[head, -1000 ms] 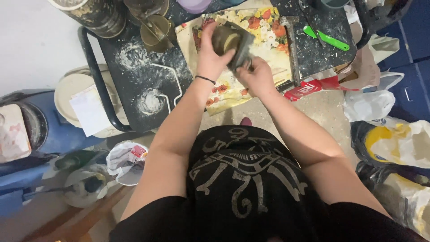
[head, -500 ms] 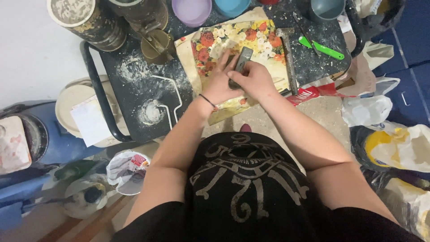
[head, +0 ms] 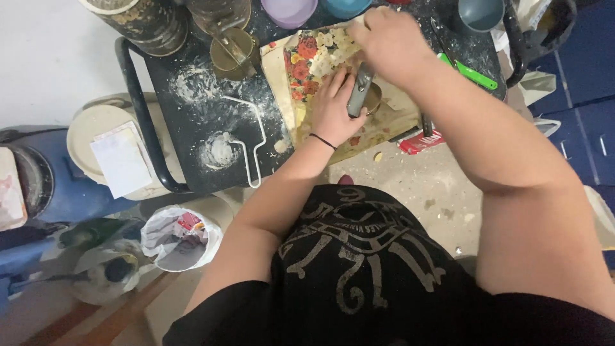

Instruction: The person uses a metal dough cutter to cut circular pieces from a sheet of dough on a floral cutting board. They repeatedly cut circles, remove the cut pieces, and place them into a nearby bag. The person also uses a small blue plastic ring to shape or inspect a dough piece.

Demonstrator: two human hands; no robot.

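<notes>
On the dusty black cart top (head: 192,122) lies a board covered with a floral cloth (head: 307,57). My left hand (head: 333,106), a black band on its wrist, rests on that cloth and grips a flat dark grey piece (head: 360,95) with a brownish round bit beside it. My right hand (head: 391,41) hovers over the far end of the grey piece, seen from the back. Its fingers are hidden, so I cannot tell what it holds.
A white wire loop tool (head: 256,141) lies left of the cloth, and a green tool (head: 471,72) to its right. Bowls, a grey cup (head: 480,13), a brass cup (head: 230,51) and a big tin (head: 138,19) line the back. A bucket lid (head: 90,128) and rubbish bag (head: 179,237) sit lower left.
The grey piece has come down from between both raised hands onto the floral cloth. My left hand now holds it there and my right hand has moved up and away.
</notes>
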